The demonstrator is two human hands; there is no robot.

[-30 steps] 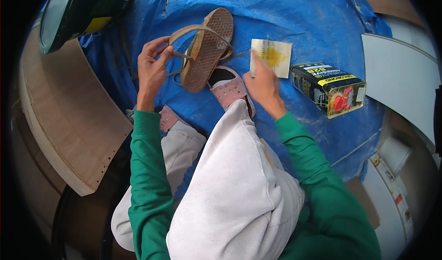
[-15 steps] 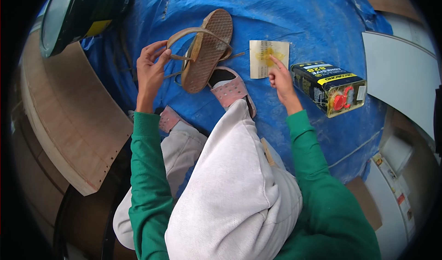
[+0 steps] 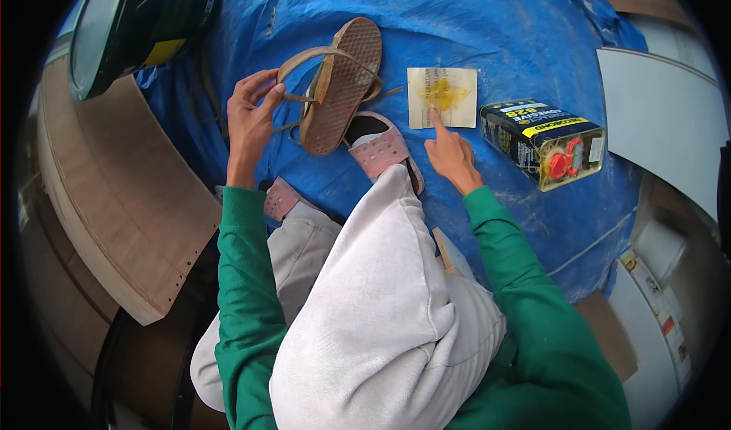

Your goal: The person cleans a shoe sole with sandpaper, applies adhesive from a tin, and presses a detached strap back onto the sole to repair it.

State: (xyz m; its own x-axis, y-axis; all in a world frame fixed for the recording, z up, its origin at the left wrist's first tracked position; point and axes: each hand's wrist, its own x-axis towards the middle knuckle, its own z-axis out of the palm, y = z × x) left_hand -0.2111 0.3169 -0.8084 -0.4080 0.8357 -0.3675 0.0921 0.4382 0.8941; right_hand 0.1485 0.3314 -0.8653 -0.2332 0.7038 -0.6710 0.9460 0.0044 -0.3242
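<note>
My left hand (image 3: 250,122) pinches a loose strap of a worn brown sandal (image 3: 349,76), thumb against fingers, at the sandal's left side. The sandal lies tilted on the blue tarp, its patterned footbed showing and its straps partly detached. My right hand (image 3: 453,157) reaches out its index finger, the other fingers curled. That fingertip touches the lower edge of a yellow glue smear (image 3: 451,93) on a square of cream paper (image 3: 417,116). Just right of the paper lies a black-and-yellow adhesive can (image 3: 529,129) on its side, its red cap facing me.
The blue tarp (image 3: 472,19) covers the floor. A curved wooden panel (image 3: 122,194) stands at the left, below a dark green container (image 3: 164,27). White boards (image 3: 662,118) lie at the right. My feet in pink sandals (image 3: 381,154) are close below the brown sandal.
My right hand has shifted left and slightly down, its fingertip moving from the smear's right part to its lower left. My left hand keeps its pinch on the strap.
</note>
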